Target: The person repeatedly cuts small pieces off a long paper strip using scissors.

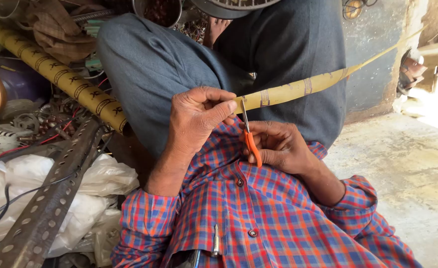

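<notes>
My left hand (196, 119) pinches the near end of a long yellow paper strip (298, 89) that runs up and to the right. My right hand (278, 146) holds small orange-handled scissors (251, 141), their blades pointing up and meeting the strip's end beside my left thumb. Both hands work just above my chest, over a red and blue checked shirt (258, 213), with my knees in grey trousers (154, 64) raised behind them.
A yellow patterned roll (60, 74) lies at the left on a heap of wires and metal parts. A perforated metal angle bar (50, 198) crosses white plastic bags (90, 188). A concrete floor (407, 168) spreads on the right.
</notes>
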